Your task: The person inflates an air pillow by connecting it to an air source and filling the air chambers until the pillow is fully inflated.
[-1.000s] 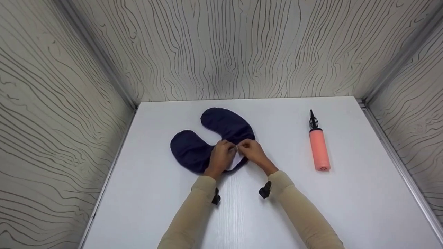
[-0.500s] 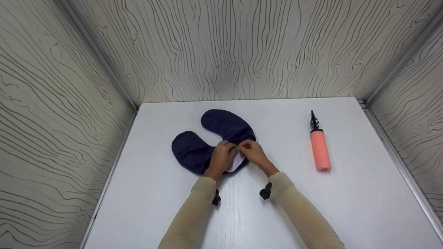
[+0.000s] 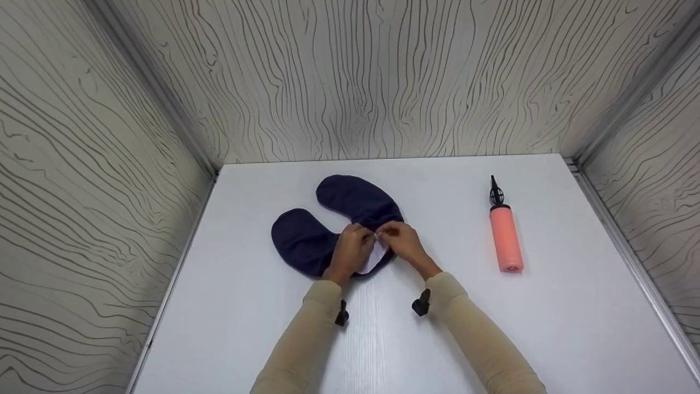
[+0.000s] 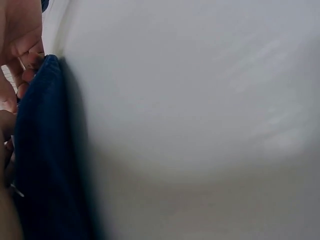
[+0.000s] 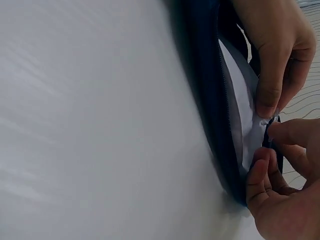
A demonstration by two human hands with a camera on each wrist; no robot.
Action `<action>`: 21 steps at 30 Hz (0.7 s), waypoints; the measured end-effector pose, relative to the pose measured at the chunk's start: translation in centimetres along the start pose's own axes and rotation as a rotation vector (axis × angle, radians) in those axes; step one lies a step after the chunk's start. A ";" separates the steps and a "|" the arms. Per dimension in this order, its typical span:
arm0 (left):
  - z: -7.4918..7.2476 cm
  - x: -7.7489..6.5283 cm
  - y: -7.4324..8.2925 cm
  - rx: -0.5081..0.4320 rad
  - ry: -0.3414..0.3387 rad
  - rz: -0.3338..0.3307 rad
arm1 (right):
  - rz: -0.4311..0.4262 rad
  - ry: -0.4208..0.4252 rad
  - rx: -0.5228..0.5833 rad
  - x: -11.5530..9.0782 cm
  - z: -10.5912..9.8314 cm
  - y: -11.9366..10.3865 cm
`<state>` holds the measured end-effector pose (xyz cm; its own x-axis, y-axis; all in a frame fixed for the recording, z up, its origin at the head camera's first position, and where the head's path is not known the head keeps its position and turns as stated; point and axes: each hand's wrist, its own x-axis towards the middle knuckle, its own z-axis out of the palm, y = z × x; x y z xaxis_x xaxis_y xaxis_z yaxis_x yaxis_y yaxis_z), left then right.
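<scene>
A navy U-shaped neck pillow (image 3: 301,241) lies on the white table, its zipper (image 5: 225,90) gaping at the curved near side. White inner lining (image 5: 240,95) shows through the slit. Over the opening, my left hand (image 3: 350,249) pinches a small clear valve (image 5: 265,121) on the white inner with thumb and finger. From the other side my right hand (image 3: 402,241) meets it, thumb and fingertips pinching at the same valve, other fingers curled by the cover's edge. The fingertips hide most of the valve. In the left wrist view, the pillow's blue cover (image 4: 47,150) fills the left edge.
A coral hand pump (image 3: 507,241) with a black nozzle lies on the right part of the table (image 3: 574,317). Wood-grain patterned panels (image 3: 361,82) stand behind and at both sides of the table.
Both hands stay at the same spot on the pillow, with only slight finger movement at the valve. The opening's white inner shows a little more than one second ago.
</scene>
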<state>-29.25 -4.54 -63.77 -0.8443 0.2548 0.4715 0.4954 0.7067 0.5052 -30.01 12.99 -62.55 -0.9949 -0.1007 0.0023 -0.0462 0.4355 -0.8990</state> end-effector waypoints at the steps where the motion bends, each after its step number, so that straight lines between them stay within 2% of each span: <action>1: 0.0 0.0 0.0 -0.005 0.001 0.000 | -0.007 -0.004 -0.007 0.0 -0.1 0.0; 10: -0.1 0.1 0.2 0.000 -0.034 -0.028 | -0.037 -0.042 -0.018 -0.3 -1.9 -0.2; 15: -0.1 0.0 0.2 0.006 -0.004 -0.025 | -0.051 -0.025 -0.033 -0.3 -4.0 -0.2; 21: 0.0 0.1 0.1 -0.002 0.044 0.017 | -0.061 0.004 -0.089 0.2 -7.4 -0.1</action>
<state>-29.25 -4.45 -63.64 -0.8262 0.2371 0.5110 0.5096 0.7013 0.4985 -30.83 19.52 -59.22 -0.9904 -0.1258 0.0580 -0.1143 0.5060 -0.8549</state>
